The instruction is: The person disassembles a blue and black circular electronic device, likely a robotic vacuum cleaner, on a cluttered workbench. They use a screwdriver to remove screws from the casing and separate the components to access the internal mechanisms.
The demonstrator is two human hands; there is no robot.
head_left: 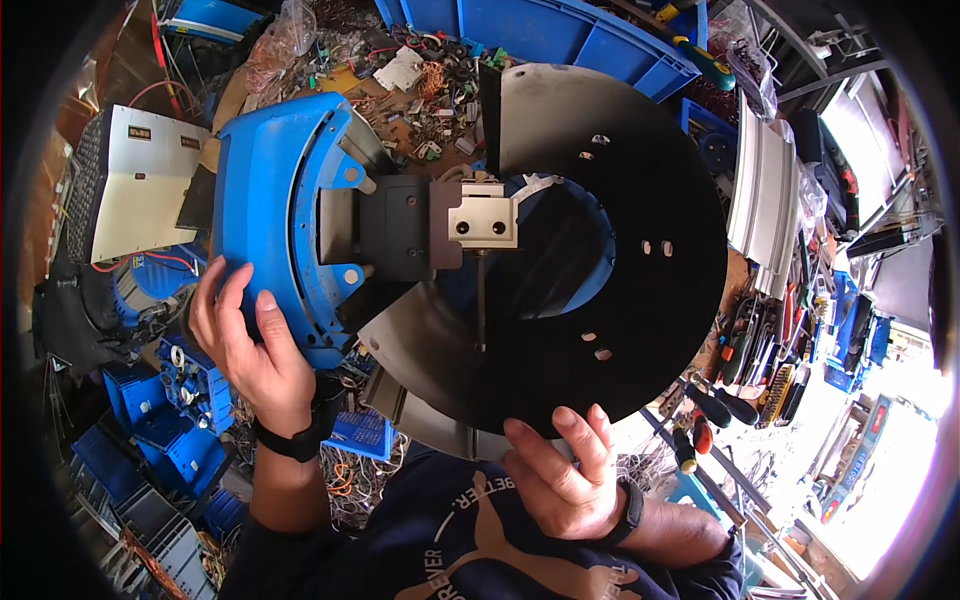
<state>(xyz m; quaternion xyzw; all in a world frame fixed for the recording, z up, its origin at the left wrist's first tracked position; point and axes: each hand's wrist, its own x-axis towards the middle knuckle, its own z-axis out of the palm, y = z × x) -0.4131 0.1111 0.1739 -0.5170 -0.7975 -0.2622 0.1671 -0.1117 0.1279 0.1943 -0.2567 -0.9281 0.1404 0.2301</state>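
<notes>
Black disc (690, 200), 6 small holes (647, 247), right of blue housing (255, 205).

dark navy shirt (385, 540), tan print (490, 525), pale lettering (435, 572); bare left hand (255, 350) and right hand (572, 482), each with black wristband (285, 443).

Head view, fisheye, looking down from the wearer's own head.
The left of the head-worn pair faces down past the dark shirt (395, 535) at the lower edge, where the forearms (288, 492) enter. It sits near enough that the blue casing (250, 210) and black disc (670, 310) span much of the centre, yet wide enough to take in a blue crate (530, 45) at the top and a bright opening (905, 500) at right.
</notes>
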